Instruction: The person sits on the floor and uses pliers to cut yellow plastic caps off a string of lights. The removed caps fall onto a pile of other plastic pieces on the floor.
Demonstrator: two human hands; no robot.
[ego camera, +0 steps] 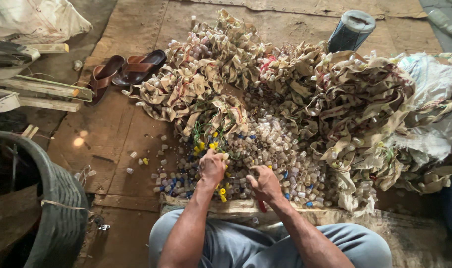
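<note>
Nearest the camera, the person is sitting with grey-trousered knees (pixel 265 243) at the edge of a worn brown floor mat (pixel 112 134). The left hand (pixel 212 166) is closing its fingers on a small pale cylinder picked from the heap of small translucent plastic tubes with blue and yellow caps (pixel 275 149). The right hand (pixel 265 184) is curling over the heap beside a red-handled object; whether it is gripping it cannot be told.

Risks, as a judgement:
- Loose tubes are lying scattered left of the heap (pixel 159 161); sweeping motions are likely sending more rolling off the mat.
- Green and red wires (pixel 201 131) are trailing into the heap and could be snagging fingers.

Open room: bare mat is lying to the left; a dark woven basket (pixel 57 203) is bounding the near-left side. Beyond the heap, the crumpled tan fabric strips studded with tubes (pixel 335 94) are closing off the far and right sides. Farther still, brown sandals (pixel 127 69) and a blue-grey cylindrical container (pixel 351 31) are standing well apart.
</note>
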